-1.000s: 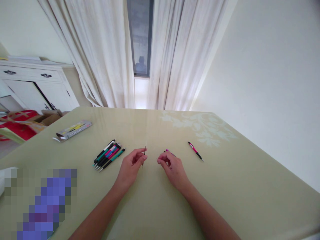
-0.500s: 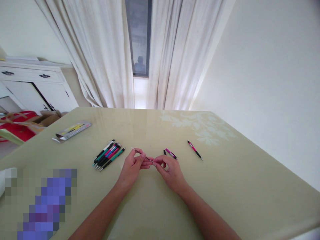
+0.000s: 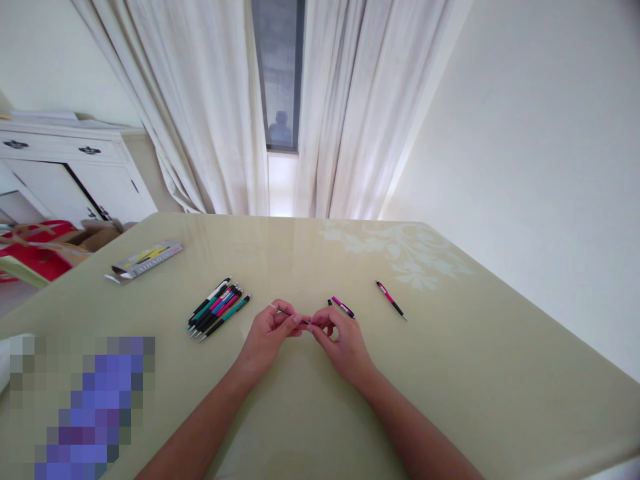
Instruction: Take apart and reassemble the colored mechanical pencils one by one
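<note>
A thin dark pen refill (image 3: pixel 285 311) with a pale end slants between my two hands above the table. My left hand (image 3: pixel 264 339) pinches it along its length between thumb and fingers. At the refill's lower right end, the thumb and fingertips of my right hand (image 3: pixel 346 341) are closed on the tip; any small part there is too tiny to make out. Just beyond my right hand lie a magenta and black pen barrel (image 3: pixel 343 307) and a short black piece (image 3: pixel 330 303), partly hidden by that hand. A whole pink and black pen (image 3: pixel 391 300) rests farther right.
Left of my hands, several pens (image 3: pixel 216 311) lie side by side in a bunch. An opened pen box (image 3: pixel 147 261) sits at the table's far left. A blurred blue-purple item (image 3: pixel 95 407) occupies the near left of the table (image 3: pixel 450 373).
My left hand has moved slightly right and its fingers have curled in more around the refill. The refill has shifted a little to the right with it. My right hand stays nearly still.
</note>
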`<action>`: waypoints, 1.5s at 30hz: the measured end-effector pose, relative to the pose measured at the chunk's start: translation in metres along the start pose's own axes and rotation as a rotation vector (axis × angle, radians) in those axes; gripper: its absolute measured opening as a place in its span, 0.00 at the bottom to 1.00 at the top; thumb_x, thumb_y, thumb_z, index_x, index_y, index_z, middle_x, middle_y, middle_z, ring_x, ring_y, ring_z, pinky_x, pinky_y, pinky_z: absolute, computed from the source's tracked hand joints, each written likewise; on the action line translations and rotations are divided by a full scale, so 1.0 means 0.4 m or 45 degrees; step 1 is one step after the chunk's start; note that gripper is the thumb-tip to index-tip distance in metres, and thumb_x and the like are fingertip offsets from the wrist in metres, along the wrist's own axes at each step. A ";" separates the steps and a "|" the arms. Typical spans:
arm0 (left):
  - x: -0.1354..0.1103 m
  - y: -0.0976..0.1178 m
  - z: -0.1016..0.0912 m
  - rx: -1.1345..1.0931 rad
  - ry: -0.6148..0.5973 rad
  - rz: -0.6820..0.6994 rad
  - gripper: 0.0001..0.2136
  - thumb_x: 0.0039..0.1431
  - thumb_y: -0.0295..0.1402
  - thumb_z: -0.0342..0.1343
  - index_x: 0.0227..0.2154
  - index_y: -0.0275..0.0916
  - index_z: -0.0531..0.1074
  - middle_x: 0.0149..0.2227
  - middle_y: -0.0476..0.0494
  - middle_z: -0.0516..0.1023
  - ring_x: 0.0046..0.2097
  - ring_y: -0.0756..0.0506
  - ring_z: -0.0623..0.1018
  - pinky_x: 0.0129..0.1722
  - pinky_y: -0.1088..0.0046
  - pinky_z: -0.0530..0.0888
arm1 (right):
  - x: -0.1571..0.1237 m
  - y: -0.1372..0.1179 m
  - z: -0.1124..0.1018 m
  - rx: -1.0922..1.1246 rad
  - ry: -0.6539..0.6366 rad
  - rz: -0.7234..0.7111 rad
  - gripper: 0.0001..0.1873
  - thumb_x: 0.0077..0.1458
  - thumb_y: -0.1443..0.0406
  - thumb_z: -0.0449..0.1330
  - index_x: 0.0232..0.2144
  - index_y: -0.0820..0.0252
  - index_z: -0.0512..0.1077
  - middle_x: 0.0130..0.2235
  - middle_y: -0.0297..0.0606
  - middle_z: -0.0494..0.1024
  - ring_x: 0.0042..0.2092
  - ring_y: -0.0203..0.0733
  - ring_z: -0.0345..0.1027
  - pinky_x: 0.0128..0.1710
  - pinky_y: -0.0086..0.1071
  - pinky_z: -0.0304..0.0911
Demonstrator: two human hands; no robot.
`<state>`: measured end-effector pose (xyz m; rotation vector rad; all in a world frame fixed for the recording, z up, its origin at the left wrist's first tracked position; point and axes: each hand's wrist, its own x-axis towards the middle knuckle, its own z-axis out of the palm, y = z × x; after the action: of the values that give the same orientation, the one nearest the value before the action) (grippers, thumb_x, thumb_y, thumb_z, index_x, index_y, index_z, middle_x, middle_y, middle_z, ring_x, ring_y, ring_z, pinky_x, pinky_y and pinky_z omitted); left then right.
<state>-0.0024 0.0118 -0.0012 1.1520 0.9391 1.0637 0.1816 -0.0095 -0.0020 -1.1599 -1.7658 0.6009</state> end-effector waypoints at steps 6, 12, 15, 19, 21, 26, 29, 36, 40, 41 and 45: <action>-0.001 0.005 -0.006 -0.091 0.086 0.000 0.20 0.58 0.50 0.64 0.38 0.43 0.62 0.40 0.40 0.87 0.41 0.41 0.87 0.43 0.62 0.81 | 0.003 -0.017 -0.012 -0.047 0.012 -0.013 0.05 0.63 0.62 0.62 0.35 0.56 0.75 0.32 0.34 0.80 0.32 0.39 0.71 0.32 0.32 0.64; -0.002 0.006 0.003 -0.097 0.050 -0.009 0.21 0.57 0.51 0.64 0.37 0.43 0.61 0.38 0.40 0.87 0.40 0.41 0.87 0.41 0.63 0.82 | 0.002 -0.014 -0.013 -0.039 -0.007 -0.054 0.04 0.63 0.64 0.62 0.36 0.56 0.76 0.32 0.34 0.80 0.32 0.38 0.71 0.32 0.31 0.64; -0.002 0.007 0.002 -0.106 0.100 -0.001 0.22 0.57 0.52 0.64 0.37 0.43 0.61 0.38 0.40 0.87 0.39 0.41 0.87 0.41 0.63 0.81 | 0.001 -0.009 -0.012 -0.050 0.002 -0.061 0.04 0.63 0.63 0.63 0.35 0.56 0.76 0.32 0.34 0.80 0.32 0.38 0.71 0.33 0.30 0.64; -0.003 0.006 0.001 -0.100 0.034 0.009 0.21 0.57 0.50 0.65 0.36 0.42 0.63 0.38 0.41 0.87 0.38 0.43 0.86 0.41 0.65 0.80 | 0.001 -0.007 -0.011 -0.042 0.001 -0.091 0.05 0.64 0.62 0.62 0.36 0.57 0.76 0.32 0.35 0.81 0.31 0.38 0.71 0.32 0.30 0.64; -0.003 0.003 0.001 -0.077 -0.010 0.018 0.19 0.57 0.49 0.66 0.35 0.41 0.65 0.36 0.42 0.87 0.38 0.44 0.85 0.41 0.67 0.80 | 0.000 -0.008 -0.010 -0.039 0.002 -0.105 0.05 0.64 0.62 0.62 0.36 0.56 0.76 0.32 0.35 0.81 0.31 0.38 0.71 0.31 0.30 0.64; -0.005 -0.005 0.003 0.044 -0.053 0.026 0.17 0.54 0.44 0.69 0.33 0.39 0.70 0.30 0.46 0.85 0.33 0.47 0.82 0.38 0.71 0.77 | -0.003 -0.012 -0.007 0.004 0.047 -0.019 0.07 0.62 0.61 0.65 0.34 0.57 0.73 0.30 0.33 0.80 0.30 0.38 0.71 0.30 0.30 0.65; -0.004 -0.010 0.004 0.025 -0.021 0.037 0.17 0.53 0.44 0.69 0.33 0.39 0.70 0.29 0.47 0.84 0.33 0.47 0.82 0.37 0.71 0.77 | 0.000 -0.003 -0.016 -0.026 0.028 0.051 0.12 0.60 0.58 0.67 0.37 0.56 0.70 0.33 0.34 0.80 0.32 0.38 0.73 0.32 0.30 0.66; 0.006 -0.012 0.001 -0.105 0.187 0.032 0.19 0.54 0.45 0.69 0.39 0.39 0.70 0.37 0.44 0.84 0.40 0.44 0.85 0.41 0.68 0.80 | 0.011 0.061 -0.048 -0.761 -0.041 0.179 0.04 0.60 0.68 0.63 0.38 0.56 0.71 0.43 0.44 0.79 0.40 0.48 0.75 0.40 0.38 0.67; 0.008 -0.018 -0.007 -0.136 0.260 0.063 0.20 0.55 0.44 0.69 0.43 0.38 0.71 0.38 0.44 0.83 0.41 0.43 0.85 0.43 0.65 0.80 | 0.009 0.076 -0.046 -0.687 -0.024 0.205 0.11 0.58 0.74 0.59 0.41 0.56 0.71 0.45 0.43 0.79 0.36 0.43 0.75 0.39 0.36 0.68; 0.009 -0.020 -0.009 -0.138 0.280 0.076 0.20 0.55 0.44 0.68 0.43 0.38 0.71 0.38 0.44 0.83 0.42 0.43 0.85 0.44 0.65 0.80 | 0.010 0.074 -0.044 -0.622 -0.022 0.207 0.12 0.56 0.74 0.58 0.41 0.56 0.71 0.43 0.42 0.80 0.35 0.42 0.75 0.38 0.35 0.68; 0.016 -0.022 -0.017 -0.161 0.344 0.099 0.20 0.56 0.44 0.68 0.44 0.38 0.71 0.40 0.42 0.84 0.43 0.44 0.84 0.46 0.64 0.80 | 0.014 0.043 -0.039 -0.262 -0.093 0.121 0.11 0.56 0.73 0.58 0.41 0.56 0.71 0.39 0.36 0.81 0.35 0.38 0.75 0.37 0.32 0.69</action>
<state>-0.0061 0.0190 -0.0115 0.9619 1.0262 1.3467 0.2022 0.0017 -0.0056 -1.3843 -1.8763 0.5322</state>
